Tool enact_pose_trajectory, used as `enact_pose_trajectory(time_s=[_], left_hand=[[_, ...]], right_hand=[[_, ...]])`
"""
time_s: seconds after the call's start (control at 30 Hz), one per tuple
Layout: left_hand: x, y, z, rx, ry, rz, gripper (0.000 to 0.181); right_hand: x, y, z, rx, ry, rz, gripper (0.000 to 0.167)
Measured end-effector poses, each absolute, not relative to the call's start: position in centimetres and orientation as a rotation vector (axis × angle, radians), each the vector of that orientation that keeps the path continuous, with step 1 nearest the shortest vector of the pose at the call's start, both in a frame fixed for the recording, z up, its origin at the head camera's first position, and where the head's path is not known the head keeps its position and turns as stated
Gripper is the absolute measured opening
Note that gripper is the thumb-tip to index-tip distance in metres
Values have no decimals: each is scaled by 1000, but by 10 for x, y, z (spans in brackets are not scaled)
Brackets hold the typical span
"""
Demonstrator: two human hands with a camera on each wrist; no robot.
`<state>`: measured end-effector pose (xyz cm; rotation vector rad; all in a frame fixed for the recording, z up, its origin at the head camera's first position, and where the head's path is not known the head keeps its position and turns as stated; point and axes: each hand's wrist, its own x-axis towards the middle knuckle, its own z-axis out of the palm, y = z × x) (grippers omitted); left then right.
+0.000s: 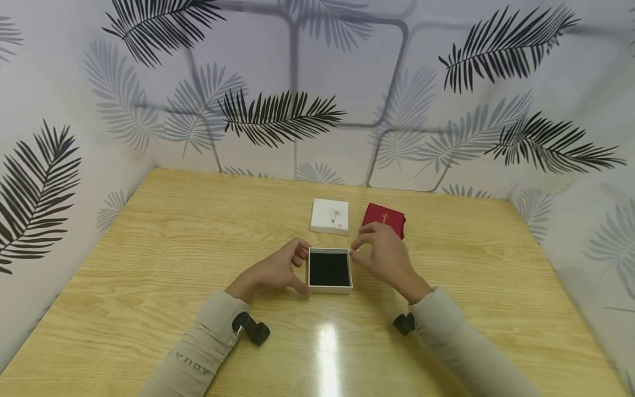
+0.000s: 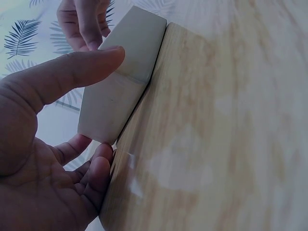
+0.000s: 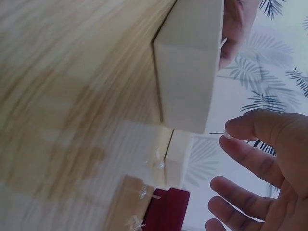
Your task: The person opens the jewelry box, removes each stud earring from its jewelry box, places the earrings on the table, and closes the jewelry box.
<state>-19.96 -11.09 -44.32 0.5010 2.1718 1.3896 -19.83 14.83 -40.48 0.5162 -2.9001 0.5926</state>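
Observation:
A white box tray (image 1: 329, 289) with a black pad (image 1: 329, 269) inside stands on the table. My left hand (image 1: 280, 267) grips its left side, with the thumb (image 2: 96, 67) at the near corner and fingers at the far one. Beside the tray's far right corner is my right hand (image 1: 384, 253). Between thumb and index finger it pinches a small pearl stud earring (image 3: 227, 135), whose thin pin points toward the tray. The other right fingers are spread apart.
Behind the tray lies a white lid (image 1: 329, 215) with a flower print. Right of it is a red pouch (image 1: 386, 215) with gold lettering, partly covered by my right hand. Small whitish bits (image 3: 136, 223) near the pouch are too blurred to tell. A patterned wall (image 1: 258, 154) borders the wooden table (image 1: 208, 220).

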Motion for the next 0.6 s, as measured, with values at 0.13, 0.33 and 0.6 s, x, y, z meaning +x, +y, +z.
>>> enact_pose_trajectory(time_s=[0.13,0.33,0.6], left_hand=[[-200,-112,-443,506,2185,1378,88],[-201,-111,-445,481,2187,1389,89],[-202,-111,-447,490,2187,1379,88]], right_hand=[[-203,153,-408,484,-2930,530,10],[-206,157,-412,419,-3002,467,13],[-208,159,-416,325,-3063,472,15]])
